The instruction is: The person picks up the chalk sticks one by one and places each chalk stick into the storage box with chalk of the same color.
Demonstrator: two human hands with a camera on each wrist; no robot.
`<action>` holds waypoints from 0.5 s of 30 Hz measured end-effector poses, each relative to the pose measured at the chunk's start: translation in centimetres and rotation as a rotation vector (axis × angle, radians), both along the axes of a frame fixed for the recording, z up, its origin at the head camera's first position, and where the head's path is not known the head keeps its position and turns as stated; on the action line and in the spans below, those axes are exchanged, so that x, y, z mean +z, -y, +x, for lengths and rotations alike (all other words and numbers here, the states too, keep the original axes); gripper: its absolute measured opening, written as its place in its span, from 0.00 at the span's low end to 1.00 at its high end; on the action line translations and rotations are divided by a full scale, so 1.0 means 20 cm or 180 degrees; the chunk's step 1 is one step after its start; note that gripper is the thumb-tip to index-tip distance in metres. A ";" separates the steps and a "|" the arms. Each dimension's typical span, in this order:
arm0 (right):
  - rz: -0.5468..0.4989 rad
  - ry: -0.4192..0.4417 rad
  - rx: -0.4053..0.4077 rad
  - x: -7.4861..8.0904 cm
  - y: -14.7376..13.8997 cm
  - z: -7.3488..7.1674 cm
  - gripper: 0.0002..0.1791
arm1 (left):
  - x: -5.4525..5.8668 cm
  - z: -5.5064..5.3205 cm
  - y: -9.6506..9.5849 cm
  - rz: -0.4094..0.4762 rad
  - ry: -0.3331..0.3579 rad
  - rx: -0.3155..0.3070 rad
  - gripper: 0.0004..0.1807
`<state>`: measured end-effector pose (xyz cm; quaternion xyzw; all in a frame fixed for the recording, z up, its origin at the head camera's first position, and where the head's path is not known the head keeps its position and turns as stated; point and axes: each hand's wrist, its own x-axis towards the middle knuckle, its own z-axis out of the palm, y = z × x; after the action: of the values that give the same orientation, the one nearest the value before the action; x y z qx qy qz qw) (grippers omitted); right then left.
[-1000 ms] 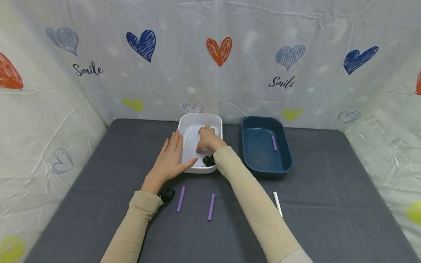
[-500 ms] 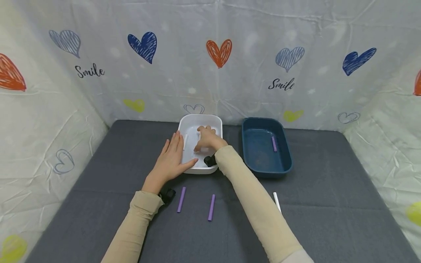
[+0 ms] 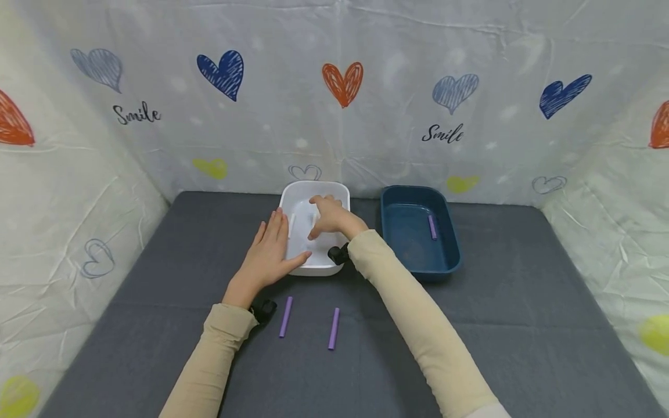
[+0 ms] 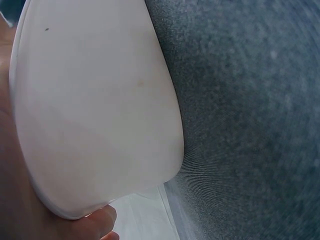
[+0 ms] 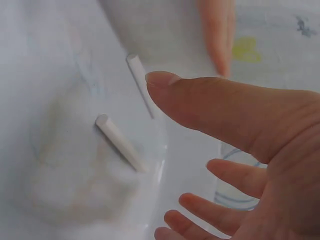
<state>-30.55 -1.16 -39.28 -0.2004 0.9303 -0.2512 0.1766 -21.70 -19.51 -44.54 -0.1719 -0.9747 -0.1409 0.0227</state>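
Right wrist view, white sticks, below grip

One white tub stands on the left, one blue tub on the right. Three purple sticks show: two near on the table, one inside the blue tub. Two white sticks lie in the white tub. There are two hands.

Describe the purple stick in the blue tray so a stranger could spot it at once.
On the grey table, find the dark blue tray, right of the white tray in the head view. Inside, nearer its right wall, lies one purple stick. Two other purple sticks lie on the table itself; only this purple one is in a tray.
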 end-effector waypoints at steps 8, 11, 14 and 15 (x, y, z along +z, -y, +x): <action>0.0025 -0.0106 0.0081 0.07 -0.03 0.07 0.50 | 0.01 0.00 0.00 0.0034 -0.0012 0.0002 0.60; 0.0002 -0.0140 0.0097 0.09 -0.06 0.10 0.49 | 0.01 0.00 0.00 0.0036 0.0031 0.0012 0.60; -0.0023 -0.0195 0.0145 0.12 -0.09 0.12 0.48 | 0.01 0.00 0.00 0.0019 0.0064 0.0023 0.60; -0.0026 -0.0222 0.0159 0.13 -0.10 0.13 0.48 | 0.01 0.00 0.00 0.0020 0.0069 0.0020 0.60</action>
<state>-27.94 0.83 -36.72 -0.2330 0.9296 -0.2434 0.1495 -21.77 -19.48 -44.41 -0.1673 -0.9750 -0.1456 0.0131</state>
